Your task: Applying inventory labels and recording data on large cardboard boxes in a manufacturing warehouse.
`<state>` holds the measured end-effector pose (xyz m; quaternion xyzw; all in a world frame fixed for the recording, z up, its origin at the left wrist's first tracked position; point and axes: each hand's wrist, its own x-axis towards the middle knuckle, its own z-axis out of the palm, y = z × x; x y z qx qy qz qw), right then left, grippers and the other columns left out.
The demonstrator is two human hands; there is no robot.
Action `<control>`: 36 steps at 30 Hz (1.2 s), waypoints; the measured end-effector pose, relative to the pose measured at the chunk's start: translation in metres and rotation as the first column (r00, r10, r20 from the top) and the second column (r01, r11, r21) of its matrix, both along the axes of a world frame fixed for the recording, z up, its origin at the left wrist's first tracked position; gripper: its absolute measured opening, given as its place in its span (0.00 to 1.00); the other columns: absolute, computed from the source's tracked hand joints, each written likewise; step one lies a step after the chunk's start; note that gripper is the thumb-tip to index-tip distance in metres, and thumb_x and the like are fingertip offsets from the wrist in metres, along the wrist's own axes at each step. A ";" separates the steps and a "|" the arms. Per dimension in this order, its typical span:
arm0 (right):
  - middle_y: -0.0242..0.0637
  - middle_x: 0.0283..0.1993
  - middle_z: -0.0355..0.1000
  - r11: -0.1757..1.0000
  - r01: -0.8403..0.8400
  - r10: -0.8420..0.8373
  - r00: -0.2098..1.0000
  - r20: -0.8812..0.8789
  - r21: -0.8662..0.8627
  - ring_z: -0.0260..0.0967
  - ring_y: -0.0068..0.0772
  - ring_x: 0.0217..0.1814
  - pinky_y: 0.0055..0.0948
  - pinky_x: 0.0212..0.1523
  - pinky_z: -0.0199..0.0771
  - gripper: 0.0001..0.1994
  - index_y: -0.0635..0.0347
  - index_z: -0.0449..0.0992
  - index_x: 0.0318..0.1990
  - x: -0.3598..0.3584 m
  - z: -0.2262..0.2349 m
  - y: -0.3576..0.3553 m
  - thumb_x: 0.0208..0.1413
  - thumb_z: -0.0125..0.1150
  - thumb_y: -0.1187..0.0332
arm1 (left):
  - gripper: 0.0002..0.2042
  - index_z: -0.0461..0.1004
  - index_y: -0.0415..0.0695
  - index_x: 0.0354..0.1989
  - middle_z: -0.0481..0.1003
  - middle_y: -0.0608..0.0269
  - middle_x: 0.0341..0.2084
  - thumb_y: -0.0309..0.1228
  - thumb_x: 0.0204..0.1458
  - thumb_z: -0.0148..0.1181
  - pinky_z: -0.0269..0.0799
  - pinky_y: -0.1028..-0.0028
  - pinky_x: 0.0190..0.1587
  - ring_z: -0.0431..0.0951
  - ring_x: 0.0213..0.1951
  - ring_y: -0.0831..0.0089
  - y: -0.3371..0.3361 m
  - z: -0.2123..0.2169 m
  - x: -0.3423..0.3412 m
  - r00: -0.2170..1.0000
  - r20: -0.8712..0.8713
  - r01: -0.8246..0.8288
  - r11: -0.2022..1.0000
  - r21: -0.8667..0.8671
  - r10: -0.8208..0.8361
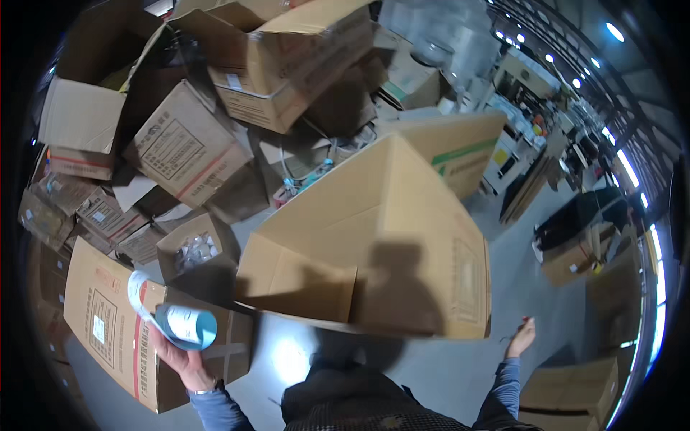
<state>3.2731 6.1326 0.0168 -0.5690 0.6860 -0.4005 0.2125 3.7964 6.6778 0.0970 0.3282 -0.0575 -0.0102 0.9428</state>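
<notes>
My left hand (184,361) is closed around a teal roll (188,327) with a white label and a curved white band looping up from it. The hand and roll are over a closed brown carton (108,323) at the lower left. In front of me a large open cardboard box (438,251) is tilted, its mouth toward me and a head-shaped shadow on its inside wall. To the right of that box is my right hand (522,337), apart from it, fingers loosely bent and nothing visible in them. Its fingertips are small and partly blurred.
Used cartons (187,144) are piled at the left and back. A small box (194,248) of clear items stands beside the closed carton. Brown cartons (568,388) lie at the lower right. Further back are a person in dark clothing (582,215) and machinery (528,75).
</notes>
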 end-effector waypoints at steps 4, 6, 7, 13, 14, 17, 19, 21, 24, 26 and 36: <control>0.36 0.32 0.72 0.947 -0.118 0.179 0.966 0.187 -0.298 0.69 0.29 0.39 0.28 0.47 0.69 0.19 0.69 0.76 0.44 -0.008 0.046 0.014 0.70 0.41 0.63 | 0.20 0.67 0.43 0.60 0.74 0.59 0.53 0.39 0.63 0.51 0.64 0.61 0.62 0.73 0.56 0.66 -0.079 0.003 0.008 0.996 -0.031 0.080 0.997 -0.011 -0.081; 0.37 0.35 0.74 0.909 -0.057 0.153 0.967 0.202 -0.413 0.70 0.30 0.41 0.28 0.49 0.69 0.17 0.69 0.76 0.47 0.019 0.054 0.020 0.70 0.42 0.65 | 0.22 0.65 0.44 0.62 0.71 0.59 0.57 0.41 0.63 0.50 0.61 0.57 0.63 0.70 0.59 0.65 -0.130 0.001 0.000 0.993 0.048 0.093 0.964 0.249 -0.109; 0.38 0.38 0.75 0.864 -0.147 0.186 0.982 0.034 -0.482 0.70 0.30 0.42 0.29 0.49 0.69 0.16 0.68 0.76 0.48 0.028 0.052 0.022 0.69 0.46 0.64 | 0.22 0.65 0.44 0.62 0.71 0.60 0.57 0.41 0.63 0.51 0.62 0.58 0.63 0.70 0.58 0.64 -0.149 0.004 -0.007 0.988 0.036 0.138 0.955 0.262 -0.153; 0.39 0.51 0.75 0.916 0.226 -0.311 0.922 -0.229 -0.331 0.70 0.38 0.49 0.33 0.51 0.71 0.10 0.59 0.78 0.47 -0.039 -0.012 -0.024 0.61 0.55 0.70 | 0.21 0.64 0.43 0.62 0.72 0.61 0.56 0.39 0.63 0.52 0.62 0.59 0.62 0.71 0.57 0.65 -0.191 0.032 -0.044 0.964 -0.196 0.220 0.956 0.193 -0.182; 0.37 0.54 0.73 0.941 0.168 -0.288 0.853 -0.435 -0.294 0.68 0.39 0.53 0.33 0.53 0.70 0.11 0.58 0.78 0.48 -0.045 -0.022 -0.027 0.58 0.55 0.72 | 0.21 0.64 0.43 0.62 0.72 0.61 0.56 0.39 0.63 0.51 0.62 0.59 0.62 0.70 0.58 0.66 -0.187 0.031 -0.052 0.978 -0.134 0.196 0.933 0.304 -0.161; 0.33 0.59 0.70 0.966 0.037 -0.208 0.700 -0.683 -0.256 0.63 0.39 0.60 0.33 0.56 0.70 0.15 0.56 0.77 0.48 -0.047 -0.044 -0.031 0.53 0.54 0.77 | 0.22 0.63 0.44 0.63 0.71 0.61 0.57 0.39 0.63 0.51 0.62 0.59 0.63 0.70 0.59 0.66 -0.152 0.035 -0.054 0.988 -0.067 0.154 0.830 0.536 -0.140; 0.36 0.58 0.70 0.965 -0.089 -0.119 0.690 -0.714 -0.246 0.64 0.39 0.59 0.34 0.58 0.68 0.14 0.59 0.75 0.48 -0.019 -0.040 -0.031 0.57 0.49 0.77 | 0.23 0.63 0.45 0.63 0.70 0.61 0.58 0.41 0.62 0.52 0.63 0.58 0.62 0.69 0.59 0.65 -0.136 0.031 -0.057 1.000 0.008 0.013 0.693 0.721 -0.027; 0.38 0.56 0.70 0.950 -0.266 0.303 0.912 0.277 -0.164 0.67 0.36 0.56 0.34 0.58 0.68 0.12 0.62 0.73 0.49 -0.025 -0.141 -0.056 0.64 0.46 0.70 | 0.24 0.63 0.45 0.64 0.70 0.61 0.58 0.42 0.62 0.52 0.63 0.58 0.61 0.69 0.59 0.65 -0.136 0.033 -0.062 0.999 -0.020 -0.008 0.671 0.741 0.034; 0.44 0.56 0.72 0.407 -0.811 0.889 0.457 0.020 0.420 0.69 0.40 0.58 0.38 0.55 0.68 0.22 0.64 0.74 0.50 0.131 -0.145 0.023 0.63 0.53 0.52 | 0.24 0.63 0.46 0.64 0.69 0.60 0.59 0.42 0.62 0.53 0.64 0.57 0.61 0.69 0.59 0.64 -0.112 0.027 -0.063 0.979 -0.171 0.021 0.776 0.631 0.113; 0.44 0.60 0.68 0.227 -0.846 0.972 0.162 -0.172 0.482 0.59 0.47 0.67 0.50 0.54 0.70 0.35 0.63 0.71 0.55 0.230 -0.100 0.101 0.49 0.62 0.42 | 0.24 0.63 0.46 0.64 0.69 0.60 0.59 0.43 0.61 0.53 0.64 0.57 0.60 0.69 0.59 0.64 -0.079 0.016 -0.074 0.990 -0.122 0.006 0.824 0.566 0.076; 0.36 0.24 0.77 0.434 -0.796 0.861 0.230 -0.453 0.421 0.77 0.45 0.31 0.44 0.36 0.75 0.07 0.52 0.81 0.28 0.228 -0.256 0.155 0.47 0.57 0.66 | 0.28 0.61 0.44 0.65 0.69 0.58 0.58 0.45 0.60 0.54 0.66 0.58 0.59 0.69 0.59 0.64 0.050 -0.009 -0.029 0.967 -0.236 0.045 0.852 0.521 0.093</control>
